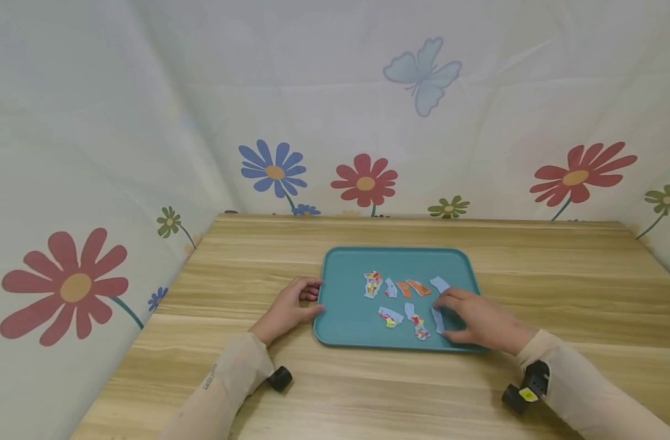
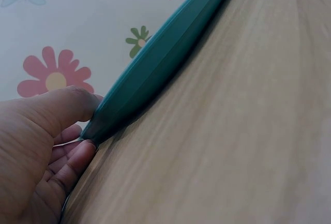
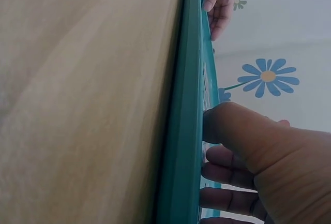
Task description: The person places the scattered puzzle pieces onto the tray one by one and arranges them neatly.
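Note:
A teal tray [image 1: 346, 330] lies on the wooden table with several torn paper pieces on it. My left hand [image 1: 291, 310] holds the tray's left edge, its thumb [image 2: 77, 102] and fingertips at the rim in the left wrist view. Over the tray's right side, my right hand [image 1: 480, 318] reaches down with fingers spread and fingertips at a pale blue paper piece [image 1: 438, 320]. Another pale blue piece [image 1: 439, 283] lies just beyond these fingers. To the left are two orange pieces, a multicoloured piece [image 1: 372, 285], a yellow-and-pink one [image 1: 390, 317] and a long patterned one [image 1: 420, 328].
The wooden table [image 1: 258, 256] extends around the tray on all sides. Behind and to the left hangs a pale cloth [image 1: 313, 91] printed with flowers and a butterfly. Black wrist devices [image 1: 280, 379] are strapped below both hands.

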